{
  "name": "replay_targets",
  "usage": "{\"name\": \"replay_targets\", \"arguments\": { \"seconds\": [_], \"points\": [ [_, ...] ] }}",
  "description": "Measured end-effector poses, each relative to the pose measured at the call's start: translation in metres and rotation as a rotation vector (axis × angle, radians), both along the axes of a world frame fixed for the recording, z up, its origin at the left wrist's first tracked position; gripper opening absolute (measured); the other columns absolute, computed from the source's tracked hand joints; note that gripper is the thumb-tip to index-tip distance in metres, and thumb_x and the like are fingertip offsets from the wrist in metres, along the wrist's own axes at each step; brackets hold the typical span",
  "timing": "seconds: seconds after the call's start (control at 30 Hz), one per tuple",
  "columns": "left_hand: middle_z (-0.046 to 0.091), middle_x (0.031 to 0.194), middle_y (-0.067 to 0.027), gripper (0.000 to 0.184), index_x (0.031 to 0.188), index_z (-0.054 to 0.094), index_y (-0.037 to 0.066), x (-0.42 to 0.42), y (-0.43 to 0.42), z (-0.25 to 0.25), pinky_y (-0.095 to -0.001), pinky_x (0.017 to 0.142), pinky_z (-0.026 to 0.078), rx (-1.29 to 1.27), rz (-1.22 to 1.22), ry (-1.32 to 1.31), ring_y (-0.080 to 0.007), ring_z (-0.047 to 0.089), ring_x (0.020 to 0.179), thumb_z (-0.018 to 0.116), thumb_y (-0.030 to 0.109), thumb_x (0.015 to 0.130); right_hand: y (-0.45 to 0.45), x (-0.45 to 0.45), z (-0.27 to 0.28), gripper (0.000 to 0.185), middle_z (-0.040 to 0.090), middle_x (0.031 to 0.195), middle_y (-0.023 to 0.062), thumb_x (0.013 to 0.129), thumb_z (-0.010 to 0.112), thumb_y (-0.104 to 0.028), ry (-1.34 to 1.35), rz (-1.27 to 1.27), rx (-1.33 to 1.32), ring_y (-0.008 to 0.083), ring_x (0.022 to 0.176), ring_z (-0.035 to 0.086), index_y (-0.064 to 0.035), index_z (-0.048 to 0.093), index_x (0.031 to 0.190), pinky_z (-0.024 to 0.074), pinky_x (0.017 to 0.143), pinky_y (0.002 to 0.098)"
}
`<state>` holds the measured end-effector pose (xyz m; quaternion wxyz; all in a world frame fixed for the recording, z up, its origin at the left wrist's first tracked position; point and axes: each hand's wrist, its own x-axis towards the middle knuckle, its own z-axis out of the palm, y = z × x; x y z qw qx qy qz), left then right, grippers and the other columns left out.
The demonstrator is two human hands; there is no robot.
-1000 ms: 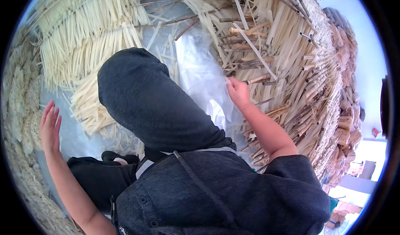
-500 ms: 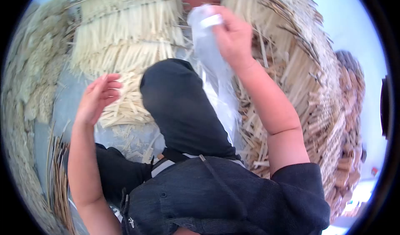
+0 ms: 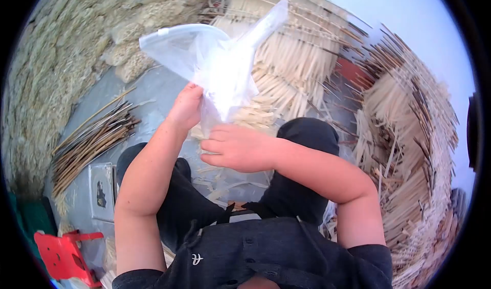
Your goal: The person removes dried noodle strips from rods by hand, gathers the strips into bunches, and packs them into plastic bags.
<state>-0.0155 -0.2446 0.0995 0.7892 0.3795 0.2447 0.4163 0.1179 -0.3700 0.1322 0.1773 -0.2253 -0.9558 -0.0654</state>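
Observation:
A clear plastic zip bag fans out in front of me, with a white slider on its upper left edge. My left hand is closed on the bag's lower left side. Just below the bag, my right hand has its fingers apart and slightly bent. The bag's bottom corner meets or overlaps its fingertips; contact is unclear. Behind the bag lie loose pale flat strips, partly hidden by it.
Bundled pale strips hang or lean ahead. More strips and sticks are heaped right. Thin brown sticks lie left on the grey floor, near a square metal-edged panel and a red plastic stool. Pale fibrous material lines the far left.
The bag has passed from my right hand to my left, which was empty before. My right hand has come down and inward. The view has swung left, bringing the red stool into sight.

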Motion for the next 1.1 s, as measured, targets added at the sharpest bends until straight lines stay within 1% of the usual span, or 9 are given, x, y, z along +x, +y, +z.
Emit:
{"name": "replay_targets", "arguments": {
  "seconds": [0.1,0.23,0.37,0.53,0.63,0.7,0.77,0.87,1.1],
  "points": [
    [0.061,0.087,-0.002,0.034,0.125,0.054,0.005,-0.026,0.012,-0.004,-0.0264,0.063,0.05,-0.059,0.029,-0.035,-0.011,0.058,0.072,0.057,0.016,0.093,0.01,0.02,0.023,0.017,0.064,0.091,0.0092,0.083,0.058,-0.005,0.405,-0.085,0.2,0.0223,0.083,0.061,-0.0042,0.066,0.099,0.0489,0.075,0.0322],
    [0.05,0.067,0.0053,0.036,0.125,0.054,0.005,-0.038,0.013,0.0,-0.0169,0.041,0.033,-0.004,-0.11,-0.083,-0.0023,0.043,0.049,0.06,0.018,0.091,0.062,0.057,0.026,0.018,0.067,0.093,0.005,0.092,0.058,-0.011,1.252,-0.47,-0.312,0.0136,0.081,0.062,-0.0021,0.066,0.104,0.0491,0.078,0.0244],
    [0.049,0.067,0.0063,0.039,0.126,0.053,0.006,-0.04,0.006,-0.001,-0.0157,0.037,0.029,0.075,-0.189,0.072,-0.0014,0.041,0.045,0.062,0.02,0.091,0.092,0.082,0.007,0.023,0.066,0.092,0.0032,0.093,0.057,-0.014,1.465,-0.501,-0.869,0.0116,0.08,0.061,-0.0024,0.065,0.111,0.0492,0.078,0.0248],
    [0.064,0.099,0.0007,0.038,0.127,0.058,0.01,-0.026,-0.013,-0.012,-0.0232,0.061,0.047,0.065,-0.39,0.779,-0.0061,0.057,0.077,0.056,0.03,0.096,0.09,0.078,0.023,0.035,0.066,0.09,0.0054,0.091,0.064,-0.033,1.479,-0.397,-0.985,0.0104,0.08,0.06,-0.0027,0.067,0.109,0.0482,0.076,0.0248],
    [0.067,0.104,-0.0013,0.039,0.127,0.057,0.007,-0.024,0.003,-0.058,-0.0267,0.074,0.049,0.103,-0.325,0.659,-0.0104,0.062,0.087,0.054,0.033,0.097,0.086,0.087,0.028,0.042,0.056,0.062,-0.0024,0.09,0.064,-0.043,1.251,-0.601,-0.93,0.0046,0.056,0.047,-0.0022,0.072,0.094,0.0393,0.057,0.0193],
    [0.068,0.102,-0.0015,0.039,0.126,0.057,0.007,-0.029,0.007,-0.068,-0.0288,0.075,0.05,0.147,-0.217,0.591,-0.0124,0.063,0.085,0.054,0.032,0.097,0.079,0.094,0.028,0.039,0.053,0.058,-0.0034,0.089,0.065,-0.042,1.247,-0.536,-1.065,0.004,0.053,0.044,-0.0043,0.072,0.092,0.0373,0.055,0.0187],
    [0.069,0.104,-0.0087,0.034,0.125,0.057,0.008,-0.035,0.018,-0.067,-0.0348,0.075,0.05,0.683,0.143,0.877,-0.022,0.066,0.087,0.051,0.029,0.098,0.077,0.098,0.029,0.035,0.05,0.055,-0.0043,0.088,0.066,-0.041,1.231,-0.466,-1.198,0.0035,0.049,0.041,-0.0064,0.073,0.09,0.0352,0.052,0.0181],
    [0.066,0.105,-0.0169,0.03,0.124,0.056,0.011,-0.044,0.022,-0.037,-0.039,0.079,0.049,0.611,0.267,1.345,-0.0316,0.064,0.093,0.049,0.023,0.097,0.079,0.1,0.023,0.031,0.053,0.06,-0.0034,0.087,0.069,-0.037,1.13,-0.376,-1.247,0.0043,0.054,0.043,-0.0072,0.07,0.095,0.0376,0.055,0.0188],
    [0.065,0.1,-0.0164,0.035,0.126,0.055,0.014,-0.052,0.004,-0.015,-0.0391,0.08,0.048,1.059,0.529,1.223,-0.0331,0.061,0.096,0.057,0.021,0.092,0.086,0.087,-0.003,0.027,0.069,0.089,0.0039,0.086,0.068,-0.015,1.173,-0.52,-1.217,0.0091,0.076,0.059,-0.0067,0.063,0.111,0.0467,0.066,0.0249]
  ]
}}
